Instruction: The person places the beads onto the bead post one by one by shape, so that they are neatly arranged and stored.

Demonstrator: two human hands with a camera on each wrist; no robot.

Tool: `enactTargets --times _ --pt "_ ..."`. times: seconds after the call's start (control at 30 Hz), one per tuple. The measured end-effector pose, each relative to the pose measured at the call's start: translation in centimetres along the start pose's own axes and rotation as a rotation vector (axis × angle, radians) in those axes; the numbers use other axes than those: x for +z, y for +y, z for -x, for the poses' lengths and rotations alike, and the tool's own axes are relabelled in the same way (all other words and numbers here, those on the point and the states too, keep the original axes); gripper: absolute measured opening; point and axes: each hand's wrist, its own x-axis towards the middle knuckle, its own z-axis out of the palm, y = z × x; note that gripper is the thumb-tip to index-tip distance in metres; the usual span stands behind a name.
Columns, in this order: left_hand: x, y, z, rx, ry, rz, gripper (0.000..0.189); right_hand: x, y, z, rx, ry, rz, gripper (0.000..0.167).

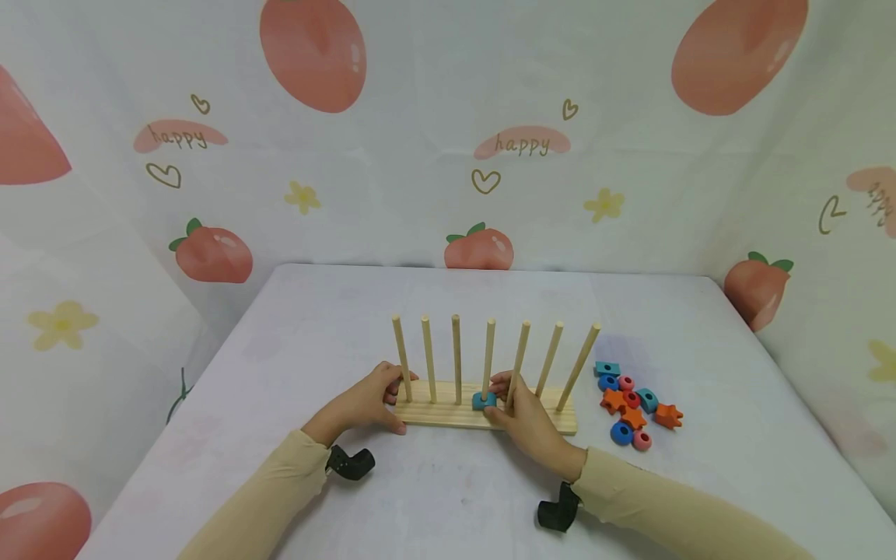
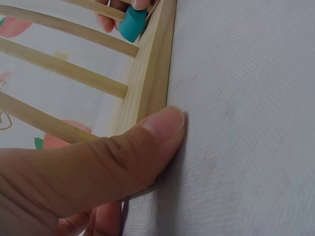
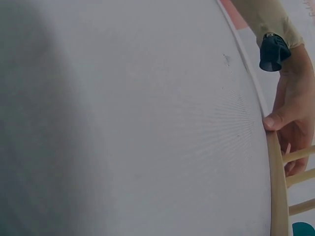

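A wooden peg board with a row of several upright pegs lies on the table. My left hand grips its left end, thumb along the front edge and fingers behind. Low on the fourth peg from the left, against the base, sits a teal bead. My right hand reaches in from the right and holds this bead, thumb in front and fingers behind the peg. In the left wrist view the teal bead shows a curved side between those fingertips. The other pegs are bare.
Right of the board lies a loose group of beads: a teal rectangular block, orange stars, a teal curved bead, and blue rings and pink or red rings. A white cloth covers the table; a printed curtain hangs behind.
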Motion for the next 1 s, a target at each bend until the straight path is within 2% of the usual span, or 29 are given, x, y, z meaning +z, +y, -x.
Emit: enactTargets --times 0.37,1.0 --pt "0.06 -0.12 -0.10 0.005 -0.003 -0.005 0.079 0.00 0.05 0.09 -0.003 0.010 0.031 0.033" --pt "0.01 -0.15 -0.06 -0.002 -0.004 -0.005 0.079 0.02 0.41 0.05 -0.014 -0.003 0.021 0.035"
